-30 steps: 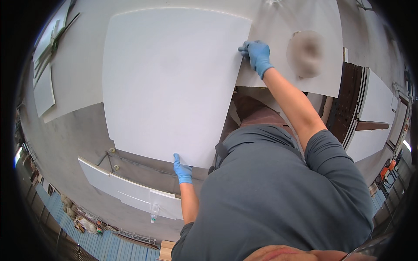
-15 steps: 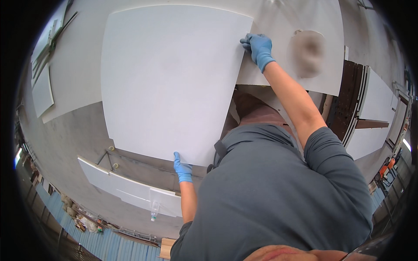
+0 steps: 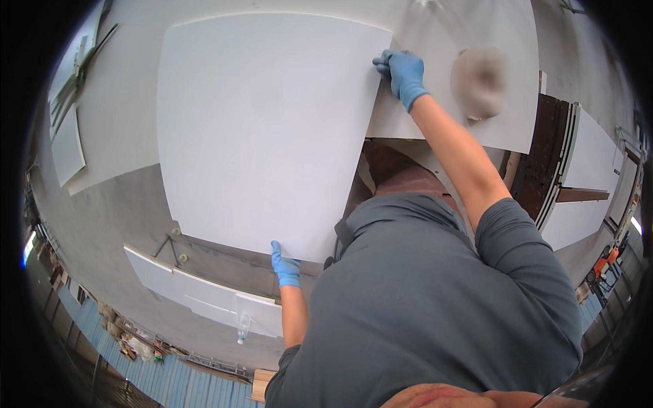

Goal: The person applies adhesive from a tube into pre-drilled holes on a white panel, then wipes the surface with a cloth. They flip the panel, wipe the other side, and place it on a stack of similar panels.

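A large white board [image 3: 262, 136] lies in front of me, reaching close to my waist. My left hand [image 3: 286, 266], in a blue glove, grips its near edge, thumb on top and the other fingers hidden underneath. Up at the board's far right edge is my right hand [image 3: 403, 70], also gloved in blue. Its fingers are bent and pinched together on that edge. The fingertips are small here, and whatever lies beneath them is hidden.
Right of the board is a pale work surface [image 3: 513, 129] with a blurred round patch. Dark brown panels [image 3: 547, 136] stand farther right. At lower left, a rack holds white panels [image 3: 204, 296] with a clear bottle [image 3: 243, 331]. More strips [image 3: 78, 81] lie at far left.
The board has shifted very slightly toward me, and my left hand has moved with it. My right hand stays at the far right edge, almost unmoved.
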